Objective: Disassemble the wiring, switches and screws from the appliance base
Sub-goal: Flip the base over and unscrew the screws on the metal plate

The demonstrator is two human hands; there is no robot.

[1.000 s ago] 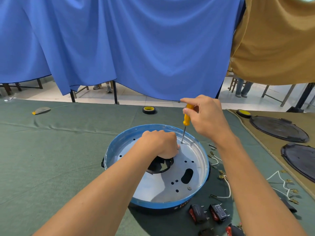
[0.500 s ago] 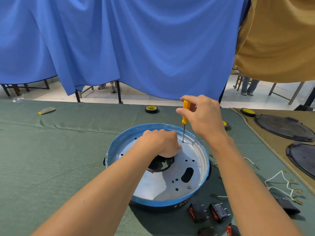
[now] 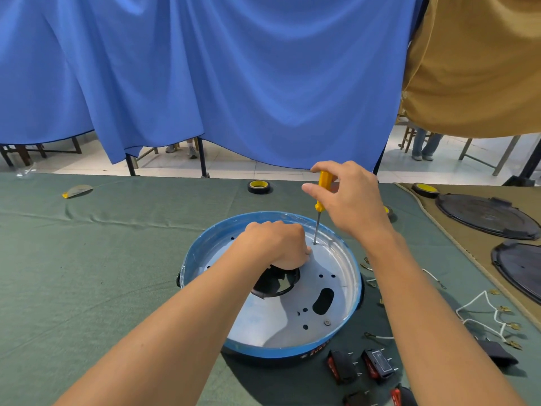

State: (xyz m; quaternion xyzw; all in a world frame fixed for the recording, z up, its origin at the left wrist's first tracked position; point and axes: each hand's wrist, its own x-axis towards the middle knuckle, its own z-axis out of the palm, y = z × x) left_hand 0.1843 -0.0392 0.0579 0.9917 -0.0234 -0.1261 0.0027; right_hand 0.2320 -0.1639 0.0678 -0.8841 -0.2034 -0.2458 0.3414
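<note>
Pinching upright screwdriver [image 3: 319,205], right hand [image 3: 351,200] raised, left hand [image 3: 278,244] curled inside appliance base [image 3: 335,263]

The desk [image 3: 102,259] is covered by a creased green cloth. A round blue-rimmed base [image 3: 278,349] sits on it, with switches [image 3: 377,365] just in front and white wires [image 3: 472,302] to the right. A tape roll [image 3: 259,186] lies near the far edge. A tan cloth [image 3: 477,247] on the right carries two dark lids [image 3: 486,215].

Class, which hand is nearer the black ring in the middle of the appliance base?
Left. The left hand sits at the far edge of the black ring; the right hand is raised beyond it, gripping the screwdriver.
</note>
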